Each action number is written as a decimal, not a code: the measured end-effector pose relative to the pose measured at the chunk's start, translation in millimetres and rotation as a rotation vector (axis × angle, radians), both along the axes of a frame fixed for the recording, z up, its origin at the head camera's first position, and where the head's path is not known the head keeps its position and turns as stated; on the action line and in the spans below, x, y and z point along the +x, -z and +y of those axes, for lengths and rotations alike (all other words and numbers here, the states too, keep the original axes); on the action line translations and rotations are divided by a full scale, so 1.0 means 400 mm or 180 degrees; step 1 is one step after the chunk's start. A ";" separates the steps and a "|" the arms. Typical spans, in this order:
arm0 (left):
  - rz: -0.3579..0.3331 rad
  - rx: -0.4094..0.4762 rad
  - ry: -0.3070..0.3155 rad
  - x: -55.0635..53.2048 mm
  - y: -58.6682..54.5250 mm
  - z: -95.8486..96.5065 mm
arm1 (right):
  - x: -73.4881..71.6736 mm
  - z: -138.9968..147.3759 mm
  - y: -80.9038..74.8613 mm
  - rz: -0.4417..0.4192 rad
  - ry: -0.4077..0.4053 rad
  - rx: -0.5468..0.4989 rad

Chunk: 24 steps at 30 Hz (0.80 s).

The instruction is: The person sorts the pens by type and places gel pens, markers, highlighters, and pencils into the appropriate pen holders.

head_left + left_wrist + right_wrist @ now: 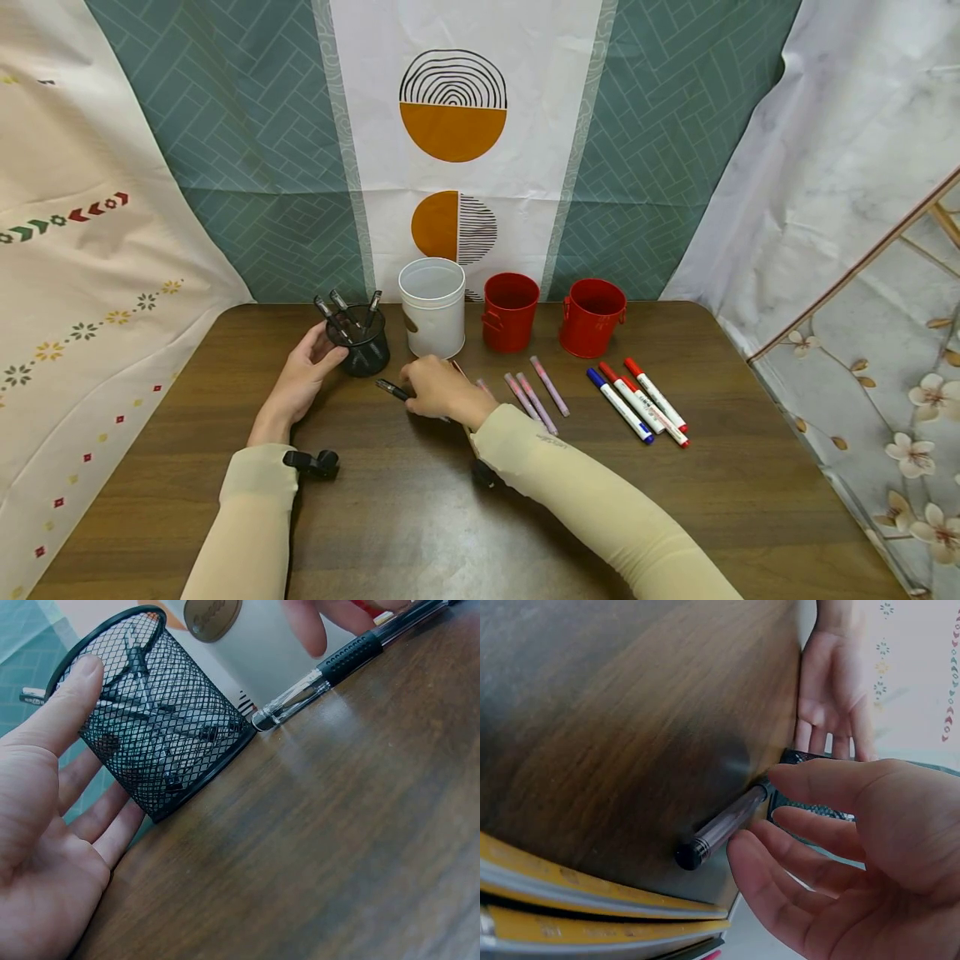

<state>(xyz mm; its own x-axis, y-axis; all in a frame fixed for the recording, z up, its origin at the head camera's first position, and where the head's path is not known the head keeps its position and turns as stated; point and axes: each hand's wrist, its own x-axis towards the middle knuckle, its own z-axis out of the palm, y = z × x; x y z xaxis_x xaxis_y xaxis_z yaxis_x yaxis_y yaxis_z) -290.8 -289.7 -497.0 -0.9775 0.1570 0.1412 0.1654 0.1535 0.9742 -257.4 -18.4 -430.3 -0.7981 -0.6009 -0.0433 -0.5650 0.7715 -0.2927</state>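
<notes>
A black mesh pen cup (365,354) stands at the table's left with several pens (337,317) in it. My left hand (303,367) holds it, thumb by the rim and fingers round its far side. My right hand (442,389) is over a clear gel pen with a black grip (352,660), which lies on the table. In the right wrist view the thumb and curved fingers (810,862) are close to the pen, with a gap between their tips; whether they touch it is hard to tell.
Behind stand a white can (433,321) and two red buckets, one left (510,312) and one right (592,321). Pink-purple pens (550,387) and red and blue markers (645,400) lie to the right. Yellow pencil-like sticks (592,889) lie near my right hand.
</notes>
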 end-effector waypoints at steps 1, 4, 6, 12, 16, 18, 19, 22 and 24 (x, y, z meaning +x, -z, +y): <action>-0.0001 -0.0002 0.0000 0.000 0.000 0.000 | -0.001 -0.001 0.002 -0.0001 0.0004 -0.0001; -0.0014 -0.0006 -0.0001 0.001 0.001 -0.001 | -0.003 -0.007 0.008 -0.0007 0.0035 -0.0009; -0.0022 -0.0005 -0.0002 0.001 0.001 -0.002 | -0.005 -0.010 0.012 0.0012 0.0064 -0.0003; -0.0023 -0.0003 -0.0012 -0.001 0.001 -0.001 | -0.004 -0.019 0.013 0.0069 0.0139 0.0049; -0.0013 -0.0004 -0.0010 -0.002 0.000 0.000 | -0.001 -0.021 0.012 0.0074 0.0197 0.0055; -0.0013 0.0000 -0.0006 -0.003 0.000 0.001 | 0.000 -0.021 0.012 0.0094 0.0210 0.0066; -0.0014 0.0002 -0.0003 -0.003 -0.001 0.001 | 0.000 -0.021 0.012 0.0104 0.0212 0.0067; -0.0027 0.0008 -0.0014 -0.002 -0.002 0.001 | 0.002 -0.021 0.011 0.0121 0.0205 0.0060; -0.0037 0.0013 -0.0019 0.000 -0.003 0.001 | 0.003 -0.021 0.009 0.0124 0.0182 0.0055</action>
<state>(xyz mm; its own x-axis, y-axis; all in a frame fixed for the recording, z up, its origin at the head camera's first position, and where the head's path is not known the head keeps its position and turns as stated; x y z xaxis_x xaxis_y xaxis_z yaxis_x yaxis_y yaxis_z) -290.9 -289.2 -495.9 -0.9800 0.1505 0.1303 0.1530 0.1506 0.9767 -256.4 -26.9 -434.0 -0.8325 -0.5537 -0.0215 -0.5305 0.8076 -0.2576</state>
